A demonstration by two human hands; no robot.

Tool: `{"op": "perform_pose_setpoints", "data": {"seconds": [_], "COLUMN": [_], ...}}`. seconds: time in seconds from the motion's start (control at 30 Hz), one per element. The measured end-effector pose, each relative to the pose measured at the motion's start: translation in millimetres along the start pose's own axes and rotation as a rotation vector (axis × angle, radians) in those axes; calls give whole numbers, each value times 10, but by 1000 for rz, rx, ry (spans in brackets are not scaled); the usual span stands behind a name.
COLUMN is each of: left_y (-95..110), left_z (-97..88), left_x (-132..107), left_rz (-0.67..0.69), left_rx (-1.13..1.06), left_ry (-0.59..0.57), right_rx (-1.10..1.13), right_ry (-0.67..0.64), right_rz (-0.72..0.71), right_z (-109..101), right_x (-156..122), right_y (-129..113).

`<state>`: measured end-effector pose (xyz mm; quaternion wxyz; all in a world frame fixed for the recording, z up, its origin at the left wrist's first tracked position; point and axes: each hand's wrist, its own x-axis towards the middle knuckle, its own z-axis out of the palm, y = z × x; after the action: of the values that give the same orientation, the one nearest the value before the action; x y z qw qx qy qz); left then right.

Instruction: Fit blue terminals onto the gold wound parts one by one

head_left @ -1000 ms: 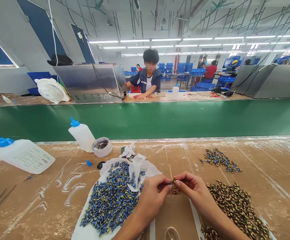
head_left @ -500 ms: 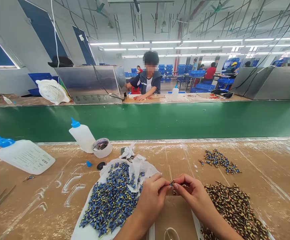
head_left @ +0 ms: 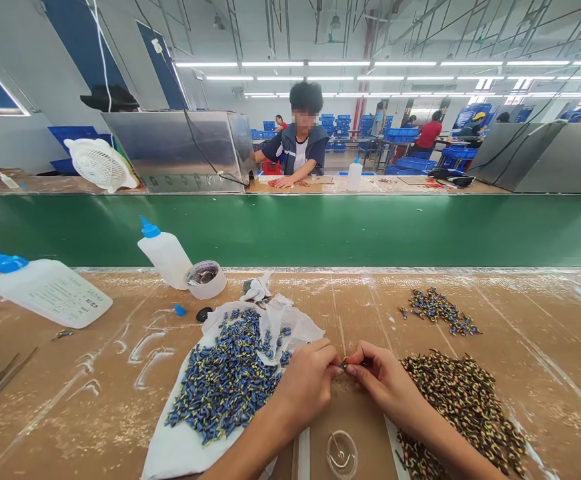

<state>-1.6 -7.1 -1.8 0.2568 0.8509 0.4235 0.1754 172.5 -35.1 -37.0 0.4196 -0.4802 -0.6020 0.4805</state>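
My left hand (head_left: 311, 377) and my right hand (head_left: 381, 375) meet above a brown board (head_left: 337, 417), fingertips pinched together. Between them is a tiny blue and dark piece (head_left: 343, 364), mostly covered by the fingers. Left of my left hand, a heap of small blue and yellow pieces (head_left: 225, 380) lies on white sheeting (head_left: 170, 450). Beside my right forearm spreads a heap of small black, yellow and reddish pieces (head_left: 463, 407). Farther back is a smaller pile of blue, black and yellow pieces (head_left: 440, 311). A small clear cup (head_left: 341, 455) with a thin stick in it stands nearer me.
Two white bottles with blue caps, one lying (head_left: 53, 293) and one leaning (head_left: 165, 259), are at left near a tape roll (head_left: 206, 280). Metal tweezers (head_left: 3, 377) lie far left. Beyond the table edge runs a green belt (head_left: 290, 230); a co-worker (head_left: 300, 143) sits across it.
The view has tipped slightly downward, showing more of the clear cup. Both hands stay together with small finger movements; the left fingers have curled in more around the piece.
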Motion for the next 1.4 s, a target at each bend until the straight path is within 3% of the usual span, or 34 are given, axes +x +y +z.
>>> {"op": "perform_pose_setpoints", "data": {"seconds": [0.4,0.73,1.07,1.4], "left_y": [-87,-104,-173,-213], "left_z": [79,-54,21,21], "left_x": [27,96,88,47], "left_rz": [-60,10,91,59], "left_rx": [-73,-172,-104,-73], "left_ry": [-30,-53,-64,-41], "right_rx": [-5,177,213,221], "right_ry": [-34,32,36,44], "right_rz": [14,81,83,126], "right_z": [54,6,7,66], "right_x": [-22,65,76,115], "right_y": [113,59,74,161]}}
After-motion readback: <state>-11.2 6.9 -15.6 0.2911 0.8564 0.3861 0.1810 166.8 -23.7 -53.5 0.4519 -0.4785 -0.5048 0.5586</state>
